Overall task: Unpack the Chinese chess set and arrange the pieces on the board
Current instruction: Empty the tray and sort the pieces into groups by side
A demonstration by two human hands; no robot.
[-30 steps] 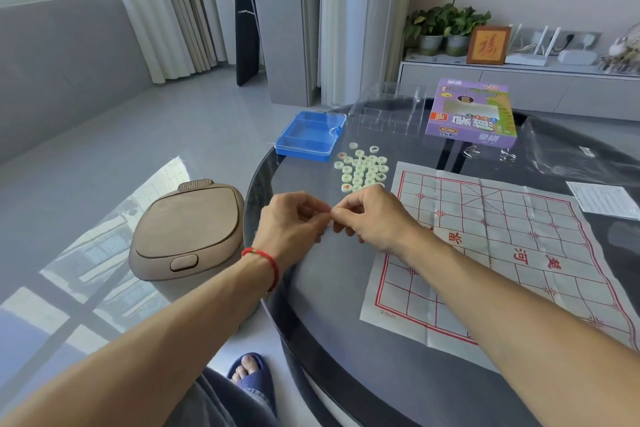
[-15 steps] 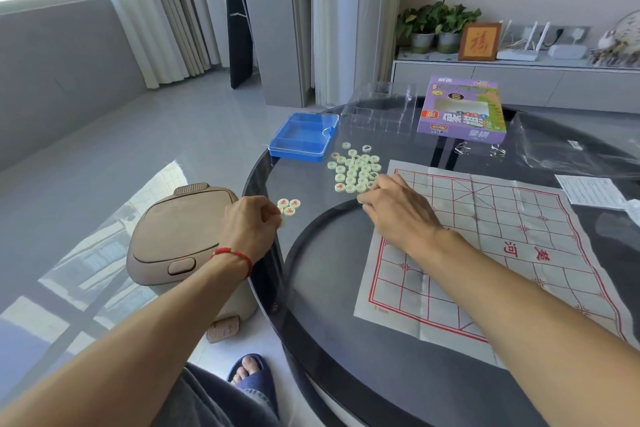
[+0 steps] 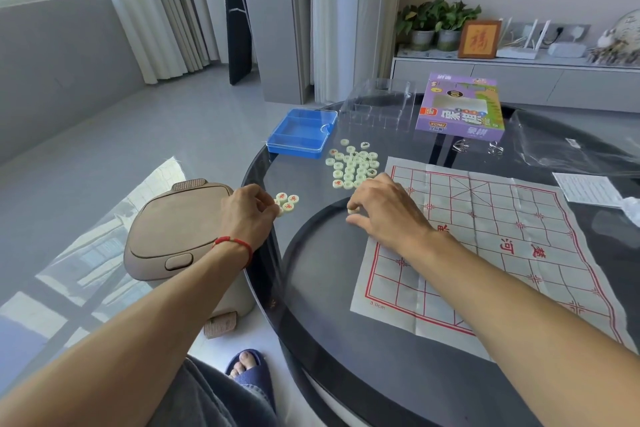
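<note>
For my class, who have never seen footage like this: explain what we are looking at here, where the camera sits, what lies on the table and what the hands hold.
There is no machine: a person wears a camera on the head, looking down at their own arms. On the round glass table lies a paper chess board, bare of pieces. Beyond it sit a loose pile of pale round pieces, a blue plastic case, a clear tray and the purple box. The left hand, with a red string at the wrist, touches a small group of red-marked pieces near the table edge. The right hand pinches one piece beside the board.
</note>
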